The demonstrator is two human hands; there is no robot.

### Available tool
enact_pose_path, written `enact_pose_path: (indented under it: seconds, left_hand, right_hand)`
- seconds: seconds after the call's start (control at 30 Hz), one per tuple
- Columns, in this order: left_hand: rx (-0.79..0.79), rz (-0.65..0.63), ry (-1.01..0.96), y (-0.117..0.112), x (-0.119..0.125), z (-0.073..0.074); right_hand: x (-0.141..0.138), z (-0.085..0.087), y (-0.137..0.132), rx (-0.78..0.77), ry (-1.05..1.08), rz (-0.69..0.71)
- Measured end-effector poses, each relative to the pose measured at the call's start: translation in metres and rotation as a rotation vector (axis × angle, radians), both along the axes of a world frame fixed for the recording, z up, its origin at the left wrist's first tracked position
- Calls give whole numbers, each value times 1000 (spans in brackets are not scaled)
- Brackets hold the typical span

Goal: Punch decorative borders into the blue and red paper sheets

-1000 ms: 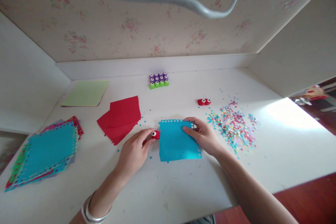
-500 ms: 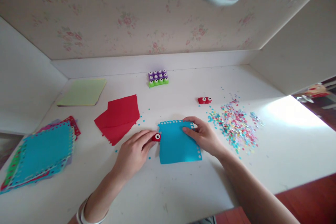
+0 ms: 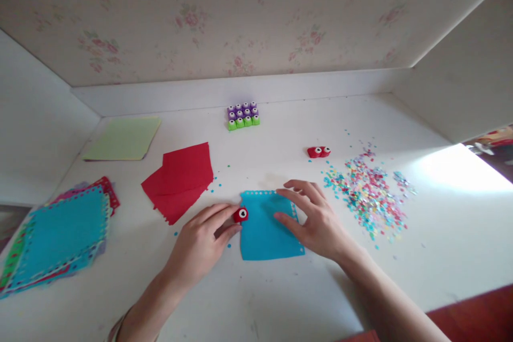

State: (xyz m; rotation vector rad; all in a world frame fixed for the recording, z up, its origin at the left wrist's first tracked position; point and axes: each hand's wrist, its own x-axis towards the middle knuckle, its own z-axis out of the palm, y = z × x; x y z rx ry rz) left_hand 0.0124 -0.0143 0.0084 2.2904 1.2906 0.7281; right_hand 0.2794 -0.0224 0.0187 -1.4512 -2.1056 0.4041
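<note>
A blue sheet of paper (image 3: 264, 235) lies flat on the white table, with small shapes punched along its top and right edges. My left hand (image 3: 204, 235) pinches a red craft punch (image 3: 241, 215) set at the sheet's left edge. The punch has a round white top with a dark mark. Over the sheet's right side is my right hand (image 3: 315, 219), fingers apart and curved, holding nothing; whether its fingertips touch the paper is hard to tell. Two more red punches (image 3: 319, 152) stand together behind my right hand.
Purple and green punches (image 3: 243, 116) stand in rows near the wall. Red paper (image 3: 180, 179) lies left of centre, pale green sheets (image 3: 122, 139) behind it. A stack of punched colored sheets (image 3: 60, 235) sits far left. Punched confetti (image 3: 372, 187) is heaped at right.
My right hand's fingers have lifted and spread from the blue sheet. The red punch now overlaps the sheet's left edge. The camera view has shifted slightly.
</note>
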Motion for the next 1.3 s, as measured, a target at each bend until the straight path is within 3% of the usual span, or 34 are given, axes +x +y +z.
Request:
enact_pose_path:
  seconds: [0.1, 0.2, 0.4, 1.3]
  left_hand:
    - [-17, 7, 8, -1, 0, 1]
    - [-33, 5, 15, -1, 0, 0]
    - [-92, -7, 7, -1, 0, 2]
    - [-85, -18, 40, 1, -2, 1]
  right_hand:
    - [-3, -3, -4, 4, -119, 166]
    - [-5, -7, -4, -22, -178, 229]
    - [-5, -10, -2, -22, -180, 238]
    - [-4, -7, 1, -57, -180, 259]
